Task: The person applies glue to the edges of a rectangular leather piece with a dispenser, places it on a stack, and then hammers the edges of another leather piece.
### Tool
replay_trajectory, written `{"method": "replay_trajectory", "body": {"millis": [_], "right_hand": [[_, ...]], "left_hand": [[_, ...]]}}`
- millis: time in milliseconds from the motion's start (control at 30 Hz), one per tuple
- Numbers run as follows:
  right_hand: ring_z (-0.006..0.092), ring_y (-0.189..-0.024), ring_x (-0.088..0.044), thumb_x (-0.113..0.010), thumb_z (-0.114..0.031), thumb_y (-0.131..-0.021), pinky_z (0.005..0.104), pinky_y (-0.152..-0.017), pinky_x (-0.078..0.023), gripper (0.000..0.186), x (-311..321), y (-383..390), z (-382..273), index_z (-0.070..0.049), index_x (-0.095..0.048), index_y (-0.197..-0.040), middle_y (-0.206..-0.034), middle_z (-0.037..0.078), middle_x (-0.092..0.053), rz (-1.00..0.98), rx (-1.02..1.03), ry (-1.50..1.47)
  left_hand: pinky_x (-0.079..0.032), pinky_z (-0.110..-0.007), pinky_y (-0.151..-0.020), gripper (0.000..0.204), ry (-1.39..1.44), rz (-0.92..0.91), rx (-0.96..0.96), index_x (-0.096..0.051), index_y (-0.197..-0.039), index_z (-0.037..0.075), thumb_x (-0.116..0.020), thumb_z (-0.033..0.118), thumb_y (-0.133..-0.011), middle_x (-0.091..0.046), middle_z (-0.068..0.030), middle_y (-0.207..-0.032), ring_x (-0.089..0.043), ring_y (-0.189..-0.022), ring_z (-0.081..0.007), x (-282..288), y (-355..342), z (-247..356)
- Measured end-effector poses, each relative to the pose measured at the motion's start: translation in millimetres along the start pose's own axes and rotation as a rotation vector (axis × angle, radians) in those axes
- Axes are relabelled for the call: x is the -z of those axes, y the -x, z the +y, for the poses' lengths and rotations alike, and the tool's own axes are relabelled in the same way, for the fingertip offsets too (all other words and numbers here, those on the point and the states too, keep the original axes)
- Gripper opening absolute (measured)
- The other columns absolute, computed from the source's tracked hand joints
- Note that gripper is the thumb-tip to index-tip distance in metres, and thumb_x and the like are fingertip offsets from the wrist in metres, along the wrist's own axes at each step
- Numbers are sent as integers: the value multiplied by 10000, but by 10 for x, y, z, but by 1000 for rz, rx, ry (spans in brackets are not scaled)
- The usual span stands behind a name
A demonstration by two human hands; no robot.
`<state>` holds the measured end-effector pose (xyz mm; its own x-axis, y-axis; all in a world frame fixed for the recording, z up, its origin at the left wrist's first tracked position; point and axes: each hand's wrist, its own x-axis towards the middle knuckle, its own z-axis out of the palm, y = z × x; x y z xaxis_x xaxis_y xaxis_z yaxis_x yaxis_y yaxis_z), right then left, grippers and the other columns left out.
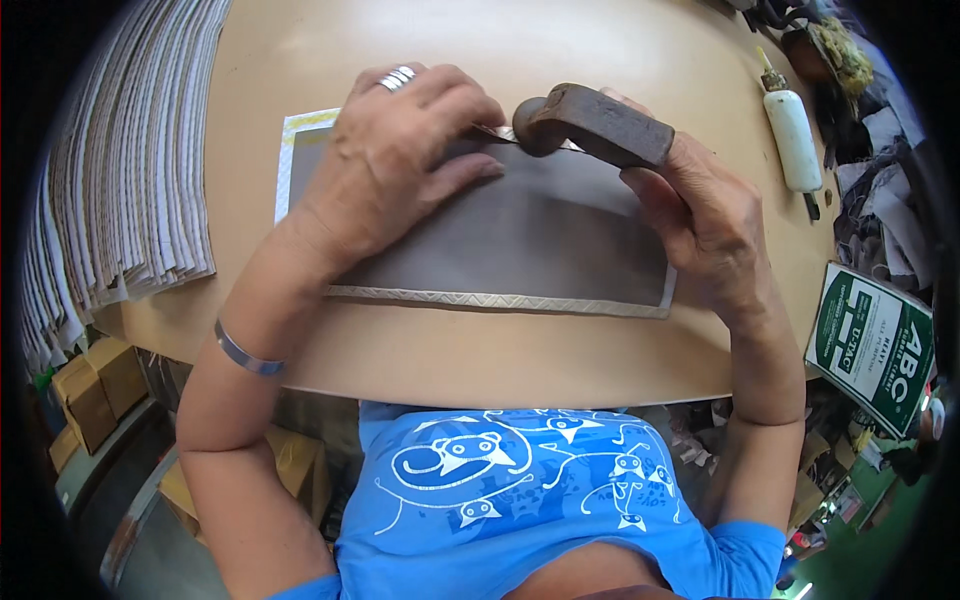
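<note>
A flat grey rectangular panel (pixel 500 235) with a pale patterned border lies on the table in front of me. My left hand (pixel 400 150) rests over its far left part, fingertips and thumb closed on the far edge, where the border strip is lifted or folded. In my right hand (pixel 705 205) is a dark, worn metal hammer (pixel 610 130), gripped close to its head. Its rounded end touches or hovers just over the far edge, beside my left fingertips. The hammer's handle, if any, is hidden.
A tall row of layered, pale-edged sheets (pixel 140 150) fills the left side of the light wooden table (pixel 480 350). At the right stand a white squeeze bottle (pixel 793 130), fabric scraps (pixel 895 215) and a green-and-white can (pixel 870 345). Cardboard boxes (pixel 95 390) sit below the left edge.
</note>
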<state>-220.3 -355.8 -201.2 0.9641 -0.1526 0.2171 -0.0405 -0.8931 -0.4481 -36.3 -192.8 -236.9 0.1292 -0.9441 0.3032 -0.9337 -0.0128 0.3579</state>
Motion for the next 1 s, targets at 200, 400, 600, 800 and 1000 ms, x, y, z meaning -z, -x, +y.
{"method": "replay_trajectory", "body": {"millis": [200,400,600,800,1000], "right_hand": [[246,-777,-625,-610,77,-770,291,-708,-494,405,27,-45,-50,-8,-559,-1163,-971,152,-634,-10,4,-31],[255,-799,-628,-597,70,-787,296,-723,-490,366,66,-90,-84,4,-565,-1145,-979,157,-637,48,61,-18],[263,-790,-626,-602,59,-788,307,-723,-492,352,0,-184,-113,1,-570,-1134,-966,162,-637,22,64,44],[255,-758,-614,-601,68,-779,308,-685,-487,383,-86,-200,-142,-10,-561,-1153,-927,150,-624,-47,70,8],[236,-729,-602,-597,77,-780,288,-671,-481,398,-79,-230,-179,-12,-555,-1165,-918,148,-624,-48,63,-25]], "left_hand": [[-398,-338,-851,309,122,-49,88,-637,-1000,120,-717,140,-703,-579,-32,-922,-557,-896,-208,116,120,-191],[-351,-329,-848,307,-233,52,-126,-648,-1021,178,-685,174,-716,-554,2,-916,-548,-837,-160,102,200,-141],[-362,-338,-875,291,-298,96,-123,-644,-1013,179,-671,155,-724,-561,8,-909,-562,-823,-161,59,248,-128],[-363,-339,-912,258,-314,84,-115,-640,-976,138,-691,160,-723,-600,-14,-929,-585,-872,-167,52,290,-150],[-358,-334,-916,276,173,18,169,-644,-964,104,-720,140,-701,-609,-38,-941,-577,-893,-207,228,299,-340]]}}
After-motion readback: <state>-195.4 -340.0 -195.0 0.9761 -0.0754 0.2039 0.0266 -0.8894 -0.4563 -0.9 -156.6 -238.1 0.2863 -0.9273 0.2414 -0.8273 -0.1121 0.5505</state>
